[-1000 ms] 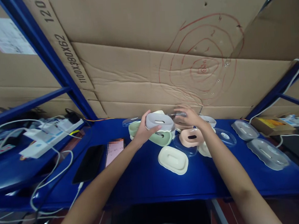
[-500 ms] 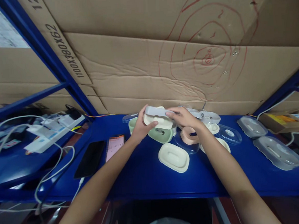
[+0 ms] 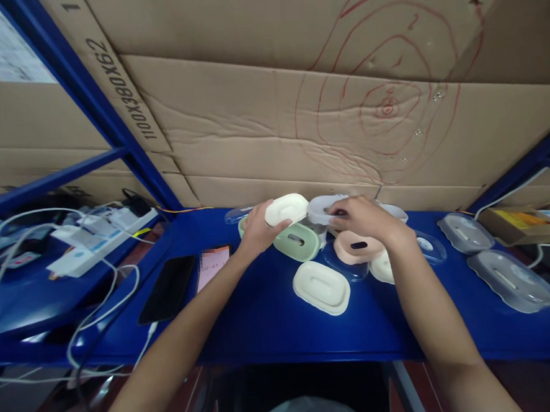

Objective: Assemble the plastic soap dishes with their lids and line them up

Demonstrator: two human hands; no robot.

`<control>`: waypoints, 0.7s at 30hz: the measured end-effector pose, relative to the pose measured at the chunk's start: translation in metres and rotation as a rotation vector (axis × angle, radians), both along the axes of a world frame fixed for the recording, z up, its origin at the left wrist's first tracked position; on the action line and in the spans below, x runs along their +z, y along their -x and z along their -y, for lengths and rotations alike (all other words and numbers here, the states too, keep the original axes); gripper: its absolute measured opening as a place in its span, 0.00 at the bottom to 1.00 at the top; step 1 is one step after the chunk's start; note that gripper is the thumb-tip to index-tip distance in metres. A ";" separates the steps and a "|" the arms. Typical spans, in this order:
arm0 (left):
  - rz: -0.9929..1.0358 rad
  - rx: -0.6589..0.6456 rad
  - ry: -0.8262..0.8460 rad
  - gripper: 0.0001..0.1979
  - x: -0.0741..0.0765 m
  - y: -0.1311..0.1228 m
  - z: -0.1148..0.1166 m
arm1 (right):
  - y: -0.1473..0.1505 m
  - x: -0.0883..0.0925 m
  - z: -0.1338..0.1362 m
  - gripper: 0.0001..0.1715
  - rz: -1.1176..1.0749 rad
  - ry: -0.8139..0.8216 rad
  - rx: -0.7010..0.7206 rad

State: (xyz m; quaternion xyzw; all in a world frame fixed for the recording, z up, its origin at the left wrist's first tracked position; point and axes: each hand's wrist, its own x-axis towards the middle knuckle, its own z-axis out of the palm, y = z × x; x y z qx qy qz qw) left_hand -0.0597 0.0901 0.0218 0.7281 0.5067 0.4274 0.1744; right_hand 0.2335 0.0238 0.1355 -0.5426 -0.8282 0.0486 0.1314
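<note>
My left hand (image 3: 260, 228) is closed on a cream oval tray (image 3: 287, 209), tilted so its recessed face shows. Beside it, my right hand (image 3: 359, 216) grips a pale grey oval shell (image 3: 320, 210) with a hole in it. A green oval shell (image 3: 296, 242) with a slot lies just below the cream tray. Under my right wrist sits a peach shell (image 3: 357, 247) with a dark slot, on a clear lid (image 3: 344, 269). Another cream tray (image 3: 321, 287) lies flat in front. A cream piece (image 3: 382, 268) is partly hidden by my right forearm.
Two lidded grey containers (image 3: 510, 280) lie at the right. To the left are a black phone (image 3: 167, 290), a phone with a lit screen (image 3: 213, 267) and a white power strip (image 3: 98, 245) with loose cables. A cardboard wall (image 3: 233, 128) rises behind the blue table (image 3: 264, 337).
The grey shell has come away from the cream tray and moved right with my right hand. My left hand has kept the tray, whose recessed face now shows.
</note>
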 end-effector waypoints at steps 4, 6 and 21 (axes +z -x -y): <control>-0.103 -0.115 -0.019 0.34 -0.004 -0.004 0.004 | -0.006 0.001 0.011 0.08 0.113 0.193 -0.052; -0.114 -0.165 -0.032 0.32 -0.005 -0.004 0.007 | -0.009 -0.003 0.008 0.07 0.129 0.222 -0.067; -0.172 -0.321 -0.304 0.17 0.005 -0.005 0.020 | -0.030 -0.001 0.014 0.20 -0.033 0.297 -0.046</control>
